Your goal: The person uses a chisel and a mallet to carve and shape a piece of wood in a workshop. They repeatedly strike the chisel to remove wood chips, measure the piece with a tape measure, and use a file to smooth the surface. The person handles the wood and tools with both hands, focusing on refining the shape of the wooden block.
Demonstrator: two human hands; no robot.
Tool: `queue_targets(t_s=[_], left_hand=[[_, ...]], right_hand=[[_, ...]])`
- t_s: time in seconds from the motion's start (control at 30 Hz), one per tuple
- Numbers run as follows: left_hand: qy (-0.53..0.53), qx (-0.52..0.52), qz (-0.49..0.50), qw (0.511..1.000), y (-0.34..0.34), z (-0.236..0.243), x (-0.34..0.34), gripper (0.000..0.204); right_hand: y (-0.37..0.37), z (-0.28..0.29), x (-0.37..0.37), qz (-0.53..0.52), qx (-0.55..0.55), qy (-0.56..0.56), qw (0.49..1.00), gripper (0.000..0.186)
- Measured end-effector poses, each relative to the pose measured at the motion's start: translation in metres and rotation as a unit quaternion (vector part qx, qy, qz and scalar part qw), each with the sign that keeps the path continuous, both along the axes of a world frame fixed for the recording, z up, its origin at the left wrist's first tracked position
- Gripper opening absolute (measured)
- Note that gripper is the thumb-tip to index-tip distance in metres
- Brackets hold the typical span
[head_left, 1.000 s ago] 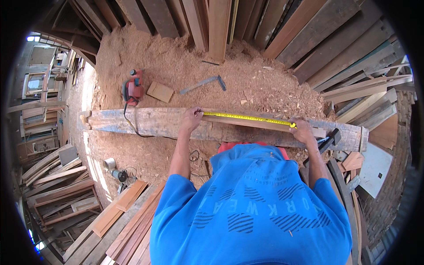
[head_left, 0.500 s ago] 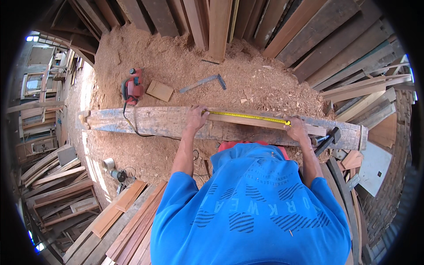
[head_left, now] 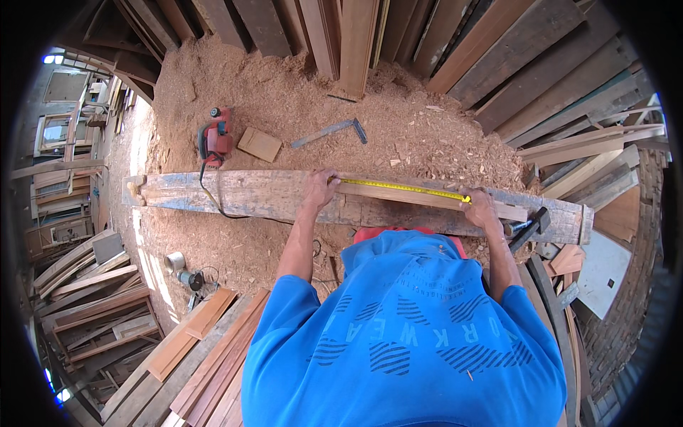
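Note:
A yellow tape measure (head_left: 398, 186) is stretched along a pale wood strip (head_left: 420, 198) lying on the long, worn bench plank (head_left: 263, 186). My left hand (head_left: 320, 188) pinches the tape's left end against the strip, fingertips partly hiding it. My right hand (head_left: 481, 208) is closed round the tape's case at the other end. Just right of that hand, a dark bar clamp (head_left: 529, 229) sits across the bench near the strip's right end.
Beyond the bench, a red electric planer (head_left: 217, 142) with its cord, a small board (head_left: 260, 144) and a metal square (head_left: 320, 135) lie on wood shavings (head_left: 427, 135). Planks (head_left: 356, 43) stand along the back; more timber is piled left (head_left: 92, 313) and right. A power tool (head_left: 191, 280) lies lower left.
My left hand has shifted a little to the right along the strip, and my right hand with the case slightly left, shortening the visible stretch of tape.

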State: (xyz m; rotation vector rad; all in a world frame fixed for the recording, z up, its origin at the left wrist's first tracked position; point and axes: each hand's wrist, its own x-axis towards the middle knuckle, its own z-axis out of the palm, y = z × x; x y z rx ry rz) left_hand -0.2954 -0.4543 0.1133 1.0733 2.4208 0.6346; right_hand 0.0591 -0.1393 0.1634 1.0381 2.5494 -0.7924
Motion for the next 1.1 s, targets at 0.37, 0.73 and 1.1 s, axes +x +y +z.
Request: queue_targets(t_s=[0.37, 0.73, 1.1], left_hand=[[-0.038, 0.017, 0.032, 0.999, -0.003, -0.009, -0.002, 0.015], [-0.053, 0.018, 0.027, 0.998, -0.003, -0.011, -0.003, 0.015], [-0.053, 0.003, 0.004, 0.999, 0.0, -0.003, -0.007, 0.014]], right_hand=[[0.003, -0.004, -0.002, 0.009, 0.002, -0.008, 1.0, 0.035], [0.006, -0.006, -0.002, 0.005, 0.0, -0.012, 1.0, 0.035], [0.011, -0.016, 0.001, -0.001, -0.026, -0.009, 1.0, 0.031]])
